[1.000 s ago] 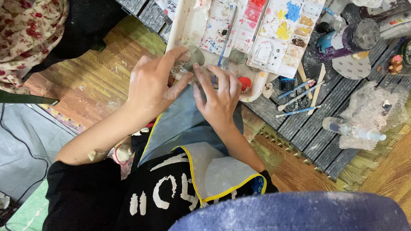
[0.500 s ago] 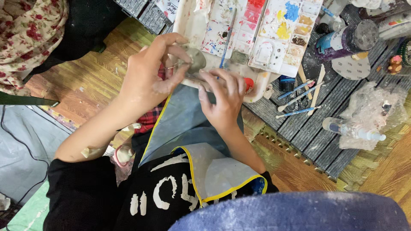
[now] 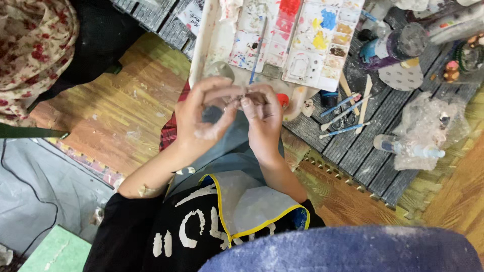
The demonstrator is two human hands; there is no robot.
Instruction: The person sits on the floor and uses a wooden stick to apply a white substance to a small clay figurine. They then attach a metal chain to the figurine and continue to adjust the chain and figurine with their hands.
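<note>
At nine o'clock, bare wooden floor [image 3: 108,108]. Left hand [image 3: 204,118] is curled around a small pale lump [image 3: 224,95], thumb and fingers cupping it close over the lap, likely for control. Right hand [image 3: 262,113] meets it at centre, fingertips pinching the same lump (its exact shape is hidden by the fingers). At twelve o'clock, a paint palette [image 3: 307,40] with a brush [image 3: 258,50] across it, within reach. At three o'clock, modelling tools [image 3: 348,113] lie on dark slats [image 3: 373,161].
</note>
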